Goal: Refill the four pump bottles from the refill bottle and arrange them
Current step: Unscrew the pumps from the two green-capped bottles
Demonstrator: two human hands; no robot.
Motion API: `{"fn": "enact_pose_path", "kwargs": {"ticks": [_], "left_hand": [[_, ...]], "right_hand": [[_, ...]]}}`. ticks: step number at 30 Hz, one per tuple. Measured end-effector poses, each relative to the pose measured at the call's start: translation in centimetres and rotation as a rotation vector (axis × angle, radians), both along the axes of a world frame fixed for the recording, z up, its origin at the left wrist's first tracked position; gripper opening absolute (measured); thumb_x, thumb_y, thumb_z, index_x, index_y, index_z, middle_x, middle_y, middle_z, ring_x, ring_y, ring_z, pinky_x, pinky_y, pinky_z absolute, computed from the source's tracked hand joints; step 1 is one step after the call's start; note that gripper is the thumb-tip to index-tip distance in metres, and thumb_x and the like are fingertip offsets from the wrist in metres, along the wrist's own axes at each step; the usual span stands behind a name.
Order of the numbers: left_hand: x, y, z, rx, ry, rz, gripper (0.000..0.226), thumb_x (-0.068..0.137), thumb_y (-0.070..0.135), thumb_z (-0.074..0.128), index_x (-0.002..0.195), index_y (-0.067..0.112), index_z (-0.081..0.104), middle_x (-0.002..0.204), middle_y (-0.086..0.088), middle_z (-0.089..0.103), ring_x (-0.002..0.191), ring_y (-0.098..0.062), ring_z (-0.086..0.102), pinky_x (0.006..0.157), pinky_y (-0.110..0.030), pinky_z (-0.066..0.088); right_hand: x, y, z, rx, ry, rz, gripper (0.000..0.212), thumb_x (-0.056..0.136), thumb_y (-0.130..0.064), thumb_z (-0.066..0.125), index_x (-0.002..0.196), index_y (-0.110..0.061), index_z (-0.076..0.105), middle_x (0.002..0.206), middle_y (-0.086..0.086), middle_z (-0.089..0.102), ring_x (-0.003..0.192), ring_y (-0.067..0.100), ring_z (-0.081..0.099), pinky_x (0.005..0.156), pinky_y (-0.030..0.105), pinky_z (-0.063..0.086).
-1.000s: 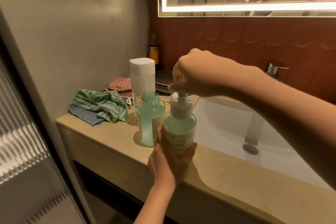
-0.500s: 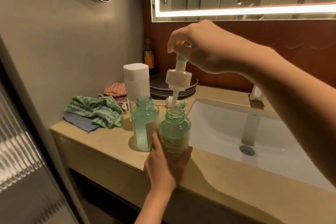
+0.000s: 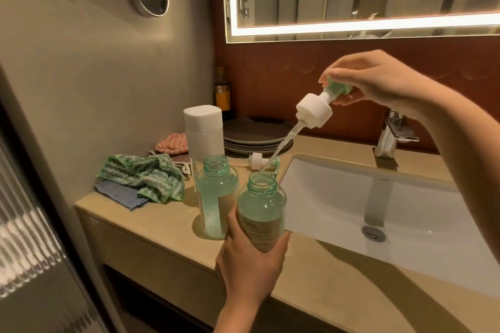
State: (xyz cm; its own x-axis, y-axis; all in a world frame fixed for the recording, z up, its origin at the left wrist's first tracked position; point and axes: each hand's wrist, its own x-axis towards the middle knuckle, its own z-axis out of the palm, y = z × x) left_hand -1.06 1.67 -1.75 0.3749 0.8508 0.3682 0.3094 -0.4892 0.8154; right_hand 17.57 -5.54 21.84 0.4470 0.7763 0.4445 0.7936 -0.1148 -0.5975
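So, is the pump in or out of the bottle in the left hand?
Out. The right hand holds the pump tilted above the bottle in the left hand, its tube tip just over the open neck.

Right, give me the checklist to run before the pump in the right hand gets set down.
1. The left hand grips the front bottle, upright: ok.
2. The right hand holds the pump by its green top: ok.
3. Tube tip clear of the front bottle's neck: cannot tell, it hangs right at the rim.
4. The second bottle upright and open: ok.
5. The other pump lies by the plates, out of the way: ok.
6. The white-capped bottle opened for pouring: not ok, cap on.
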Motion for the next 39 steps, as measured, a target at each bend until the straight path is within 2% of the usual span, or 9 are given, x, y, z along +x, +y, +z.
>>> {"fn": "enact_pose_path", "kwargs": {"ticks": [5,12,16,21,26,30,33,36,39], "left_hand": [[0.1,0.1,-0.2,-0.007,-0.013,0.010,0.095,0.060,0.064,0.070,0.135,0.029,0.024,0.121,0.007,0.054,0.111,-0.022,0.055,0.093,-0.039,0.044],[0.0,0.1,-0.1,-0.004,-0.012,0.006,0.101,0.049,0.079,0.046,0.135,0.033,0.019,0.120,0.010,0.052,0.110,-0.019,0.055,0.093,-0.037,0.042],[0.1,0.2,-0.1,-0.023,0.014,0.013,0.102,0.051,0.077,0.050,0.136,0.033,0.016,0.121,0.010,0.052,0.111,-0.019,0.054,0.095,-0.038,0.040],[0.1,0.2,-0.2,-0.013,0.021,0.022,0.102,0.048,0.081,0.042,0.135,0.035,0.016,0.121,0.010,0.053,0.110,-0.018,0.054,0.094,-0.037,0.041],[0.0,0.1,-0.1,0.010,0.012,0.026,0.101,0.049,0.080,0.043,0.135,0.033,0.020,0.120,0.010,0.055,0.108,-0.019,0.056,0.091,-0.037,0.042],[0.0,0.1,-0.1,0.011,0.006,0.025,0.100,0.049,0.079,0.044,0.135,0.034,0.020,0.120,0.010,0.056,0.109,-0.019,0.056,0.092,-0.037,0.042],[0.0,0.0,-0.1,0.006,0.003,0.016,0.099,0.049,0.078,0.046,0.134,0.037,0.019,0.120,0.013,0.055,0.110,-0.017,0.056,0.094,-0.034,0.041],[0.0,0.2,-0.1,0.001,0.011,0.011,0.096,0.050,0.079,0.047,0.131,0.042,0.013,0.119,0.014,0.055,0.108,-0.015,0.057,0.094,-0.032,0.042],[0.0,0.2,-0.1,-0.026,0.028,0.003,0.094,0.050,0.078,0.048,0.128,0.047,0.005,0.121,0.017,0.052,0.111,-0.011,0.054,0.099,-0.032,0.039]], "right_hand": [[1.9,0.1,-2.3,0.093,0.294,0.023,0.022,0.092,-0.026,0.053,0.100,-0.012,0.067,0.105,0.004,0.063,0.097,0.017,0.061,0.070,0.020,0.056],[4.3,1.4,-6.9,0.252,0.684,-0.048,0.023,0.092,-0.026,0.055,0.091,-0.007,0.067,0.112,0.013,0.061,0.092,0.018,0.063,0.062,0.018,0.055],[5.3,2.4,-9.8,0.348,0.840,-0.101,0.023,0.092,-0.023,0.056,0.089,-0.003,0.066,0.113,0.018,0.057,0.087,0.019,0.061,0.055,0.017,0.053],[4.8,5.0,-13.6,0.393,1.038,-0.218,0.023,0.090,-0.019,0.059,0.103,0.000,0.061,0.111,0.016,0.057,0.100,0.027,0.061,0.060,0.024,0.058],[2.1,8.1,-17.4,0.374,0.984,-0.209,0.024,0.089,-0.018,0.059,0.106,-0.001,0.059,0.108,0.015,0.059,0.101,0.027,0.060,0.089,0.039,0.053],[0.1,10.4,-19.4,0.339,0.815,-0.168,0.010,0.089,-0.019,0.061,0.095,-0.011,0.062,0.110,0.011,0.060,0.099,0.022,0.059,0.081,0.031,0.054],[-0.9,11.8,-20.2,0.261,0.656,-0.150,0.019,0.089,-0.022,0.061,0.104,-0.011,0.059,0.111,0.003,0.056,0.099,0.015,0.054,0.071,0.020,0.047],[-1.2,12.7,-21.0,0.208,0.580,-0.098,0.024,0.084,-0.020,0.067,0.105,-0.011,0.059,0.108,0.002,0.057,0.103,0.020,0.054,0.085,0.033,0.049],[-1.4,13.1,-21.5,0.141,0.526,-0.038,0.026,0.081,-0.009,0.070,0.105,-0.010,0.059,0.108,0.005,0.059,0.099,0.019,0.055,0.075,0.017,0.044]]}}
